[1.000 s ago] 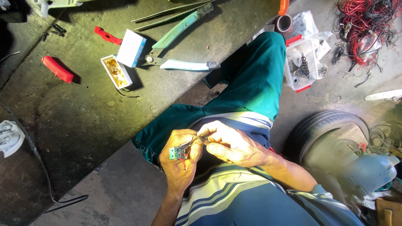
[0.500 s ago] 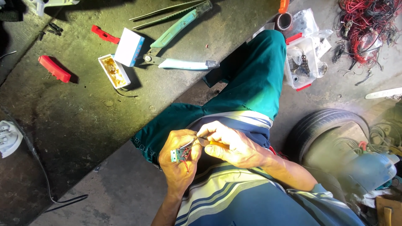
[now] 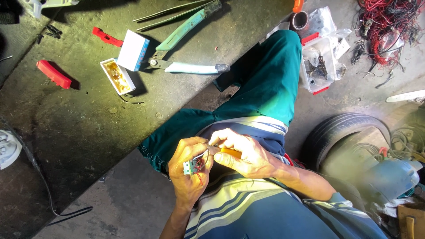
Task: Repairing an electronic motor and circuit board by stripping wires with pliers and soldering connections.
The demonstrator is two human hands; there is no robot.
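My left hand [image 3: 188, 170] grips a small green circuit board [image 3: 193, 167] with thin red wires hanging from it, held over my lap. My right hand [image 3: 241, 152] is closed on an orange-handled tool [image 3: 231, 152], whose tip meets the board. Both hands touch each other above my green trouser leg [image 3: 261, 93] and striped shirt [image 3: 239, 203].
On the dark floor lie large shears with pale handles [image 3: 188, 66], a white and blue box [image 3: 133, 50], an open small tin of amber paste [image 3: 117, 76], red pieces [image 3: 53, 74], long tweezers [image 3: 172, 11]. A clear parts box [image 3: 318, 66], tangled red wires [image 3: 385, 22] and a tyre [image 3: 336, 132] are to the right.
My hands have stayed together over my lap; the board has shifted slightly in my left fingers. The view has drifted a little.
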